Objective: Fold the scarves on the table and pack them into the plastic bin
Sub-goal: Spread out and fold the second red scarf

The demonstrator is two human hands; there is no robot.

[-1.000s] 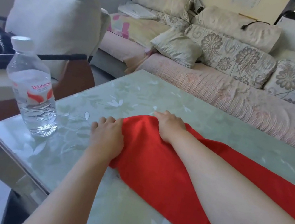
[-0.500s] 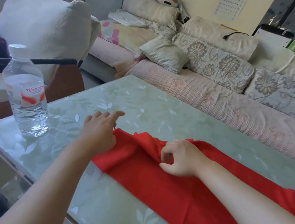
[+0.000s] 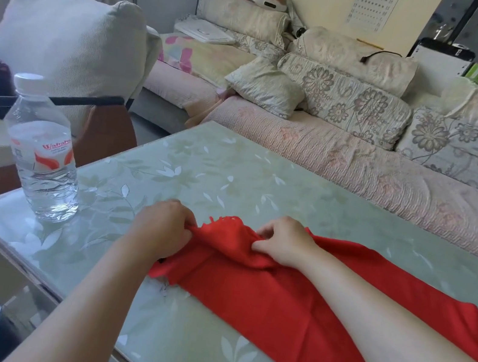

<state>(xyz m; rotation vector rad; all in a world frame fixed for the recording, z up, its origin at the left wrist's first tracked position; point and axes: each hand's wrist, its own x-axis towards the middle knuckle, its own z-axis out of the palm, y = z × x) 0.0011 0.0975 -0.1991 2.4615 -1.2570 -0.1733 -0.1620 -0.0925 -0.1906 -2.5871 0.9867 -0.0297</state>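
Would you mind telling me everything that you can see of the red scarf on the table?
The red scarf is a plain, bright red cloth that looks soft and woven, with a short fringe along the end that the hands hold. It lies stretched across the green leaf-patterned table and runs off the right edge of the picture. Its fringed end is bunched: the left hand grips one corner and the right hand pinches the other.

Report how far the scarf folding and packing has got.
Done: nothing looks finished; the red scarf lies spread long across the table, unfolded. In hand: the left hand and right hand each grip its fringed end, bunching the cloth. Left: fold it and pack it; no plastic bin shows in this view, nor any other scarf.
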